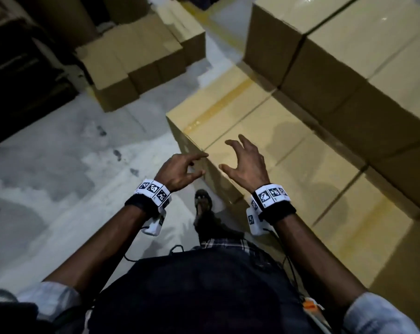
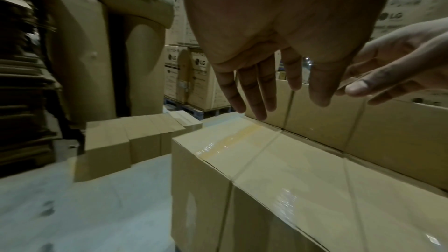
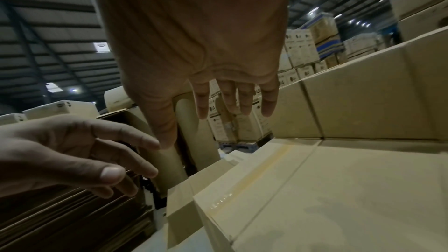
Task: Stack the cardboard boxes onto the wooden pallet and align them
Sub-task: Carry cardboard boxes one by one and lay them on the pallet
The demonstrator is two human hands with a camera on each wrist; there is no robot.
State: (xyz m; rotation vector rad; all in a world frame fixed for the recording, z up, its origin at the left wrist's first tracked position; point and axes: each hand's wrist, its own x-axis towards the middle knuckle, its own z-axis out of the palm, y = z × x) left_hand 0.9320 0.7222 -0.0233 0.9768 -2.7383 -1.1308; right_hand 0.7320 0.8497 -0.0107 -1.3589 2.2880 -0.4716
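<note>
Both hands are hanging empty in the air, fingers spread and loosely bent, holding nothing. The left hand [image 1: 180, 171] is hovering just off the near corner of the lower row of boxes [image 1: 264, 131], beyond its outer edge, while the right hand [image 1: 246, 162] is hovering above the top of that row, close to the same edge. Neither is touching cardboard, as far as the wrist views are showing.

The lower row is sitting edge to edge with tight seams, its taped tops level, and a taller tier of boxes [image 1: 348, 56] is rising directly behind it, so the stack is stepping up away from the person. That step is probably leaving the front row as the open surface for the next layer. The pallet itself is hidden under the stack.

More loose boxes [image 1: 136, 66] are waiting on the floor [image 1: 59, 177] well apart to the left, likely the supply being drawn from. With hands wide and poised at the corner, the person is seemingly between boxes, either checking the edge line or turning to fetch another.
</note>
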